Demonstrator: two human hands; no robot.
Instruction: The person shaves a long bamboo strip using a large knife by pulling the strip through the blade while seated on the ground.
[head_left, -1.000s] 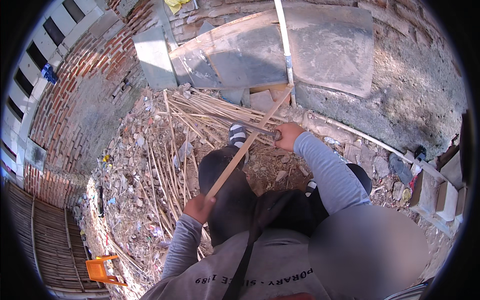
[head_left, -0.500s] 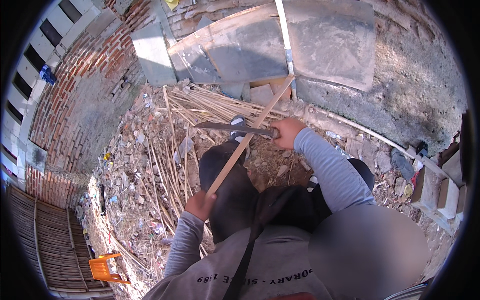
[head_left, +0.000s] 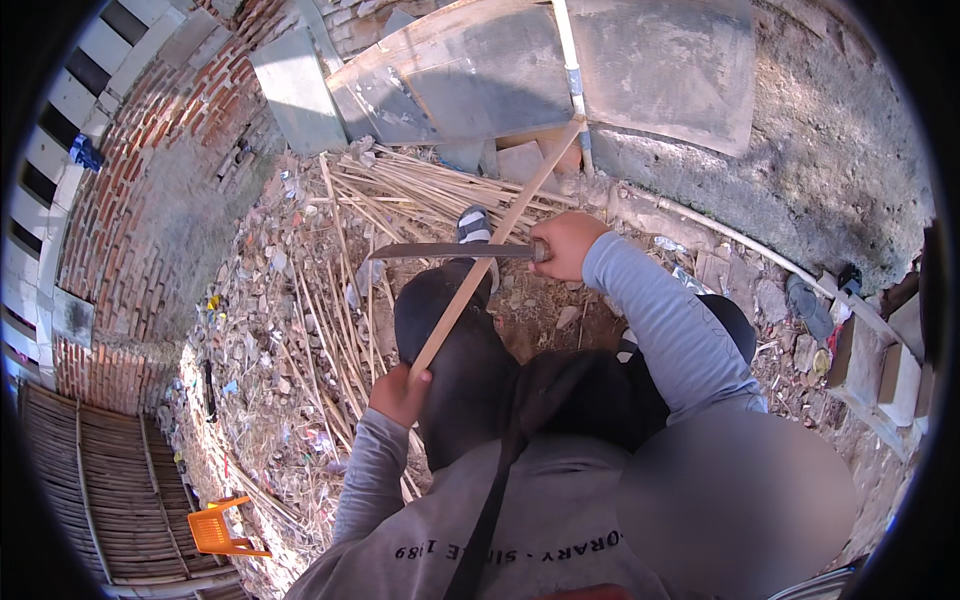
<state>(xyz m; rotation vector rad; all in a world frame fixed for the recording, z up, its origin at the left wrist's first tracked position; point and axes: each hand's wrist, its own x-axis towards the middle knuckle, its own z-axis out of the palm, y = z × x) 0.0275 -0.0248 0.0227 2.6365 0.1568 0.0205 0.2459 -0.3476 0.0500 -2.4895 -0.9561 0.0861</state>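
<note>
My left hand (head_left: 398, 393) is closed around the near end of a long, flat bamboo strip (head_left: 455, 312), beside my left knee. The strip slants away to the right, its far end by a white pipe near the wall. In my right hand (head_left: 572, 246) is the handle of a machete (head_left: 430, 251), whose dark blade points left and lies across the strip. Blade and strip appear to touch where they cross. Beyond the blade my left foot shows in a striped shoe or sandal (head_left: 474, 224).
Many thin bamboo strips (head_left: 430, 190) lie piled ahead and to the left on rubble-strewn ground. Grey sheets (head_left: 665, 75) lean against the wall behind the upright pipe (head_left: 572, 60). An orange plastic chair (head_left: 218, 528) is at lower left; wooden steps (head_left: 870, 375) are at right.
The machete has turned to lie nearly level and slid left, crossing the strip slightly nearer to me. My left hand keeps its hold. The whole view has shifted a little.
</note>
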